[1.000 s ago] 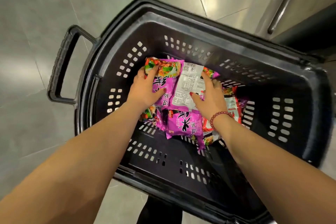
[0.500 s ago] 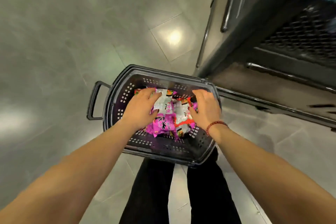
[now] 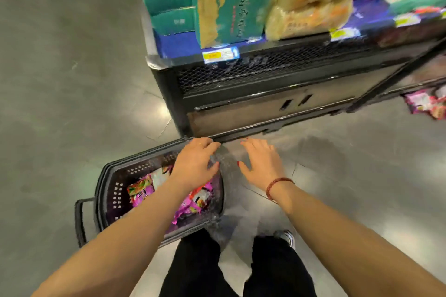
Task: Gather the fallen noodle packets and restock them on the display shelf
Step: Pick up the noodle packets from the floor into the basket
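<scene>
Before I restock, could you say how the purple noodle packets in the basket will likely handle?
The purple noodle packets look glossy, so probably slippery. They lie heaped and tilted in the basket, suggesting light, soft wrappers.

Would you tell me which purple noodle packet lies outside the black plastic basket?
The purple noodle packet at far right by the shelf base; the others lie inside the basket.

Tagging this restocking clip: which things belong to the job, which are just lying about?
Job: basket, pink packets inside it, fallen packets on floor, display shelf, left hand, right hand (both empty).
Lying about: teal boxes, clear bags, price tag.
</scene>
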The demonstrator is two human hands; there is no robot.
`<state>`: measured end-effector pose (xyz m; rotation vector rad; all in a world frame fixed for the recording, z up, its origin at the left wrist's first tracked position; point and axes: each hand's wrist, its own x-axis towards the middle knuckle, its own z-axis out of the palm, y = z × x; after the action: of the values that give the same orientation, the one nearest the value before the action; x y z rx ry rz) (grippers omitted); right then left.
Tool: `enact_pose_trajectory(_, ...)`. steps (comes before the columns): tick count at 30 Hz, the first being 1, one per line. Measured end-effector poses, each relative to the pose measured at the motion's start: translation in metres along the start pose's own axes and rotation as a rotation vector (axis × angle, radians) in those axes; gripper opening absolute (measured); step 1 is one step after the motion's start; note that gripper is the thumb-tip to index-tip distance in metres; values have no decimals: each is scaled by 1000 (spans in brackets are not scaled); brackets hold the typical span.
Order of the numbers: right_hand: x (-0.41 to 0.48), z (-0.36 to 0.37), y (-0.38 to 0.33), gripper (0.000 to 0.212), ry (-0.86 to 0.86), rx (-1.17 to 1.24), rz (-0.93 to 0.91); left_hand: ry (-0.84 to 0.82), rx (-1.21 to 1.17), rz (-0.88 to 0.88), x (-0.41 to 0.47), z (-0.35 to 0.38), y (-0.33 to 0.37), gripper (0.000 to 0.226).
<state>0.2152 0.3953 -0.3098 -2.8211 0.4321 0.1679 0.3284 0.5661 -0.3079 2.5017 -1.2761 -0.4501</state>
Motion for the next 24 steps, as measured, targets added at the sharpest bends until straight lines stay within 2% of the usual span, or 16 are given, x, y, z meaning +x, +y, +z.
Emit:
enact_pose_trajectory(5,-68,-37,94,54,29,44,155,-59,85,160,42,14,102,50)
enact_pose_trajectory(15,-232,-113,305,51,174,129,437,-164,198,402,121,67,364,51)
enact_pose_trajectory(24,-352,-155,420,49,255,155,752,-227,241,692,171,102,545,51)
